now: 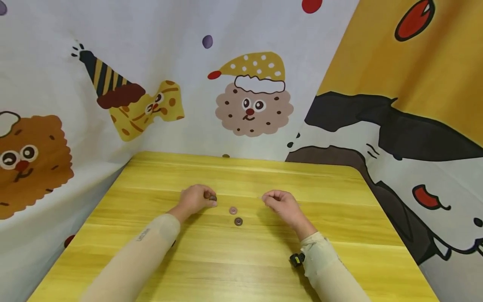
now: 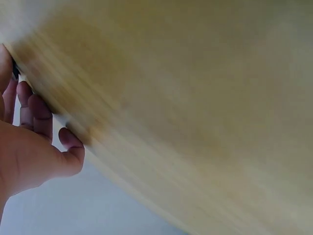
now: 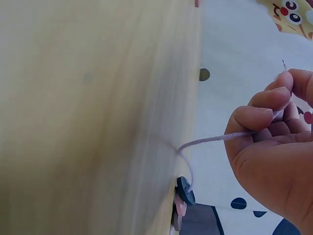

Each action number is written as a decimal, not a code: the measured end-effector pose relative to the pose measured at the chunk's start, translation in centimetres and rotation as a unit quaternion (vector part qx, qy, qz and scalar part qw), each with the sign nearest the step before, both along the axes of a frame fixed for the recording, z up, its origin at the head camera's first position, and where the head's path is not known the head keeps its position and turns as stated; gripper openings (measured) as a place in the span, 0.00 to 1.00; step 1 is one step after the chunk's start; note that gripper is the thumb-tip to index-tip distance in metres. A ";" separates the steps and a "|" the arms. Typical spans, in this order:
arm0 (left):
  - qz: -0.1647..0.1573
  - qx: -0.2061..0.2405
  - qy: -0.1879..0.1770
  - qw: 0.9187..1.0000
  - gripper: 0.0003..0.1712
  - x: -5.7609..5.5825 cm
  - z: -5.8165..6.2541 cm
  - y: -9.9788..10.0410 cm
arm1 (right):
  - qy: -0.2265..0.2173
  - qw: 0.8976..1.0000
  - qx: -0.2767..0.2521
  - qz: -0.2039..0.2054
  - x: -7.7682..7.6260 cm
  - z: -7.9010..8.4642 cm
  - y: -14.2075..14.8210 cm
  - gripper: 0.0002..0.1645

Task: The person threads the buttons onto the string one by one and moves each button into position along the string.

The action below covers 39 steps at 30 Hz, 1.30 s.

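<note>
In the head view my left hand (image 1: 196, 199) is over the left middle of the table, pinching a dark button (image 1: 213, 198) at its fingertips. The left wrist view has that hand (image 2: 36, 152) at its left edge, most of the button hidden by fingers. My right hand (image 1: 284, 206) pinches the tip of a thin lavender cord (image 3: 205, 140), which crosses the curled fingers and drops to a dark button (image 3: 185, 191). Pink and grey buttons sit close behind that one. Between the hands, a pinkish button (image 1: 233, 210) and a dark brown button (image 1: 238, 221) lie flat.
The wood-grain table (image 1: 211, 268) has rounded far corners. A white curtain (image 1: 151, 33) with cartoon prints hangs just behind it and along both sides. A small black wrist device (image 1: 297, 260) hangs under the right sleeve.
</note>
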<state>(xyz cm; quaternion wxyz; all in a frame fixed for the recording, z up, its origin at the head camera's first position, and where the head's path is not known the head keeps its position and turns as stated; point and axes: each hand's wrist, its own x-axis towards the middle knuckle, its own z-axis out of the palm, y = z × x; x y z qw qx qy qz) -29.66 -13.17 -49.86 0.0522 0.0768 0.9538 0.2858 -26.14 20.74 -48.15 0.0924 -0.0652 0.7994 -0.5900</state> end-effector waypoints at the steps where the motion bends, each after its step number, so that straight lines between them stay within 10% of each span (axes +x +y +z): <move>1: 0.001 -0.001 0.001 1.000 0.17 0.0 0.0 0.1 | -0.001 1.000 -0.002 -0.002 0.0 0.0 -0.1 0.20; 39: 0.007 0.017 -0.003 1.000 0.12 -0.2 0.5 0.5 | 0.009 0.999 -0.036 -0.012 -0.2 0.5 -0.7 0.17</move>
